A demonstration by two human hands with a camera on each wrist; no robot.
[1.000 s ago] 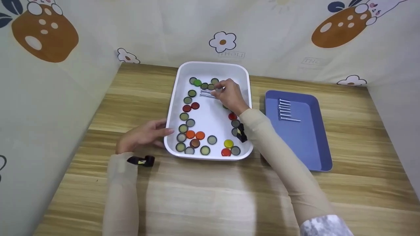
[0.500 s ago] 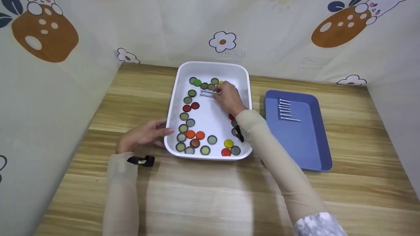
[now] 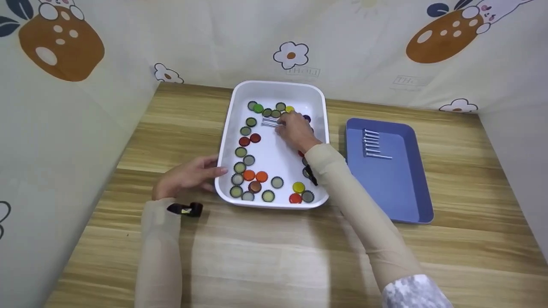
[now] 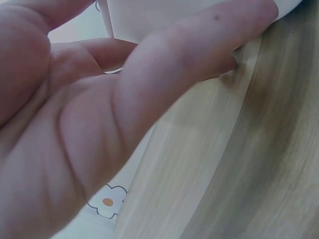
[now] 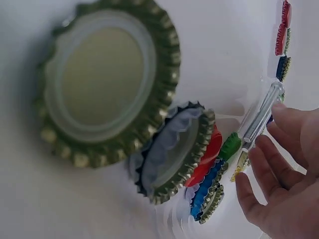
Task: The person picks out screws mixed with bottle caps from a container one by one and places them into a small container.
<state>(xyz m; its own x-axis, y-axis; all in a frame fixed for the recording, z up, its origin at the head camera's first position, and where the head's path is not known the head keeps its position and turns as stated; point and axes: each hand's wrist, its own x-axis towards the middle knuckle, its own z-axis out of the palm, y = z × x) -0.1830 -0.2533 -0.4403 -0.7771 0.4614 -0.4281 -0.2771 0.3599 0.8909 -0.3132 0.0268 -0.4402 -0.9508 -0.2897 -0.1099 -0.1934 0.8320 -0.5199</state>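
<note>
A white tray (image 3: 274,204) holds several bottle caps (image 3: 277,182) in green, red, orange, yellow and grey, mostly along its sides. My right hand (image 3: 298,130) reaches into the far half and pinches the right ends of shiny metal bolts (image 3: 269,122) lying side by side on the tray floor. In the right wrist view, the thumb and fingers of that hand (image 5: 279,174) meet along a bolt (image 5: 264,112), with caps (image 5: 107,82) large in front. My left hand (image 3: 188,175) holds the tray's left wall, thumb over the rim; its palm fills much of the left wrist view (image 4: 89,124).
To the right of the white tray stands a blue tray (image 3: 394,192) with several bolts (image 3: 371,143) lined up near its far left. Both trays sit on a wood-grain table (image 3: 257,256). A patterned curtain (image 3: 239,38) hangs behind the table and at its sides.
My right hand has shifted slightly toward me and down onto the ends of the bolts, uncovering a yellow cap behind it. The left hand and both trays have stayed put.
</note>
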